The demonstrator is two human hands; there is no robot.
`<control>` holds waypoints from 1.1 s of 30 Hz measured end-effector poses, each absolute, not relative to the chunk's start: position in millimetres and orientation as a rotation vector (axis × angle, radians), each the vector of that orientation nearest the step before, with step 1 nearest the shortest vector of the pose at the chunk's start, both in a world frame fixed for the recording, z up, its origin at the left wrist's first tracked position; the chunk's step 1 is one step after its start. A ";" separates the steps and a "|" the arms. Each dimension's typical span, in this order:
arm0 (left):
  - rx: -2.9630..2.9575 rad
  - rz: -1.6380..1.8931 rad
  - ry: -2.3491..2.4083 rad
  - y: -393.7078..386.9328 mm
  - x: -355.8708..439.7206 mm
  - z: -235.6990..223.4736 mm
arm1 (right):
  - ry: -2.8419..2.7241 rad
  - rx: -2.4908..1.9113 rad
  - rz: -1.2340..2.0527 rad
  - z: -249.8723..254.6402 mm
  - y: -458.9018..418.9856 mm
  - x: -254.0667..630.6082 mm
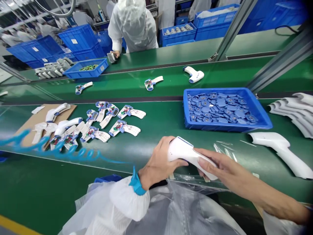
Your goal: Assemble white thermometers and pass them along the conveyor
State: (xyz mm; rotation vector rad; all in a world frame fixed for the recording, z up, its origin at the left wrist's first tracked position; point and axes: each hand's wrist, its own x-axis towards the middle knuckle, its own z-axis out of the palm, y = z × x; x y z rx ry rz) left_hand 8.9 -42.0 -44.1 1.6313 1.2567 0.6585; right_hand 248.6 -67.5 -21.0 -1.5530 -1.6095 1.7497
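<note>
2 hands, left (158,164) and right (227,173), grip 1 white plastic thermometer (187,156) with blue edging.

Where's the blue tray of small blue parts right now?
In the head view, the blue tray sits on the green belt right of centre, ahead of the right hand, beside stacked white housing shells.

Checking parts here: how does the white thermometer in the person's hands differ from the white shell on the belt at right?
The thermometer sits between the left hand and right hand; the shell lies untouched on the belt. The thermometer shows a blue strip along its top; the shell shows none. Both are white with a long grip.
</note>
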 end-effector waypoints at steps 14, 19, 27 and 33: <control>1.619 0.494 1.264 -32.4 -3.4 -30.8 | -1.728 -1.464 0.978 -19.5 -58.2 204.6; 1.807 0.428 1.203 -26.1 5.3 -23.2 | -1.670 -1.611 0.447 -15.7 -15.7 149.0; 1.961 0.421 1.206 -20.8 1.4 -25.4 | -1.727 -1.551 0.197 -18.6 -11.6 141.7; 1.950 0.385 1.278 -17.2 -0.2 -50.6 | -1.829 -1.695 0.201 -31.6 -2.0 123.5</control>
